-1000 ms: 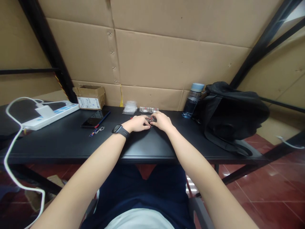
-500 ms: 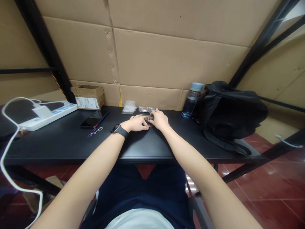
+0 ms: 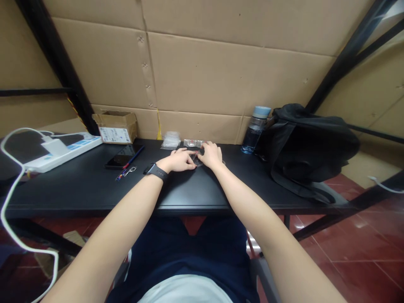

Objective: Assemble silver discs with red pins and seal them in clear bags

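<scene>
Both hands meet over a small clear plastic piece (image 3: 198, 161), near the middle of the black worktop (image 3: 195, 191), toward its back edge. The left hand (image 3: 180, 160) has thumb and forefinger slightly apart at the piece; the right hand (image 3: 211, 156) curls its fingers over it, any pinch hidden. Handling appears under way, not complete; what remains cannot be told. Clear packets (image 3: 190, 143) and clear bags (image 3: 171, 140) lie untouched along the back edge, before a cardboard wall (image 3: 240, 80); red floor tiles (image 3: 356, 248) show beyond the right edge.
</scene>
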Tool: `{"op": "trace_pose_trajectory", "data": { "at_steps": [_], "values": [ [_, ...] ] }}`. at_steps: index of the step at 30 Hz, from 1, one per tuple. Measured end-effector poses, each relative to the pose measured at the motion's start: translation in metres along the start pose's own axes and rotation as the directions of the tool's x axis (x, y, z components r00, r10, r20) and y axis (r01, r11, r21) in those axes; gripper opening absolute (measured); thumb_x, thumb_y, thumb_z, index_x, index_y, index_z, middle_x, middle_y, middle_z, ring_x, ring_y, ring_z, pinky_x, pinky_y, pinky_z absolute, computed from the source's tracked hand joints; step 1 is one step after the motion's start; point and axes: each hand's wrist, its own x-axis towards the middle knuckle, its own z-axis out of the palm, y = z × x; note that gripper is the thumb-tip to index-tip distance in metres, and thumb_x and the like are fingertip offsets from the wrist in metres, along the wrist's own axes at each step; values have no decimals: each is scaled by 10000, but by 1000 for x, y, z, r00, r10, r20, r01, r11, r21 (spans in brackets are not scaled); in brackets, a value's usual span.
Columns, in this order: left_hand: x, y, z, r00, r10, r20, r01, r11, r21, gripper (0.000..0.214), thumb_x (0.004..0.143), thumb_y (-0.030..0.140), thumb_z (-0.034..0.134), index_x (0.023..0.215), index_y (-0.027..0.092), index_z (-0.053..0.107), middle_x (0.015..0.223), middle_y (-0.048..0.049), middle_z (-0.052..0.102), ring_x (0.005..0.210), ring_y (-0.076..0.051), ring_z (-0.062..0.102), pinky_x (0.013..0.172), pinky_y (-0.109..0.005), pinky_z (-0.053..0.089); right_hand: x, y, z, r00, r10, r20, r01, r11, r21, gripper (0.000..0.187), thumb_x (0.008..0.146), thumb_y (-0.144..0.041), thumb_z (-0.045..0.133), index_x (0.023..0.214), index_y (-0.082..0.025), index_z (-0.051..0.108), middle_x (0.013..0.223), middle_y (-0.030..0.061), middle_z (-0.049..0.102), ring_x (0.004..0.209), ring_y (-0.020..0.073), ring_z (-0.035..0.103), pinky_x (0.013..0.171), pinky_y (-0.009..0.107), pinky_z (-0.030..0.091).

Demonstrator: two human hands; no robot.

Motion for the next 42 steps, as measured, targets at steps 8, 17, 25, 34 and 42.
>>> {"op": "trace_pose_trajectory", "data": {
  "at_steps": [8,17,25,34,42],
  "values": [
    [2,-9,-2,911,-103,-399,92,995,-47,362,824,160,615,1137,312,716,1243,-5,706,1201,-292,557,1017,-456,402,-2,34,-14,994,-84,66,67,970,233,203,978,-232,539,1106,-262,694,1238,81,648,1182,282,542,978,455,414],
    [6,-9,11,891,-177,-417,199,980,9,131,834,404,728,889,296,776,1137,-46,726,1164,-336,538,990,-498,364,-3,29,-9,985,-123,122,97,975,200,68,874,-345,764,925,-304,779,1202,56,631,1194,293,516,989,504,395],
    [8,-7,2,866,-349,-357,292,934,-204,196,818,427,667,880,294,797,1036,-11,780,1052,-288,668,957,-438,456,3,40,-16,996,-62,68,33,929,368,63,899,-247,694,897,-209,744,1091,43,689,1034,183,625,960,317,459],
    [11,-6,13,880,-341,-331,303,939,-162,260,830,467,622,752,272,774,1049,-25,766,1084,-312,619,909,-432,478,-2,32,-12,991,37,126,-63,976,206,257,961,-401,607,843,-230,758,1198,75,679,1157,280,578,974,437,447],
    [10,2,19,894,-240,-378,212,971,-113,237,926,421,569,1098,307,687,1281,-59,648,1242,-338,491,1016,-512,397,-8,22,-13,984,123,129,-127,992,23,267,958,-399,607,835,-225,767,1139,115,662,1129,304,549,959,498,419]
  ]
}}
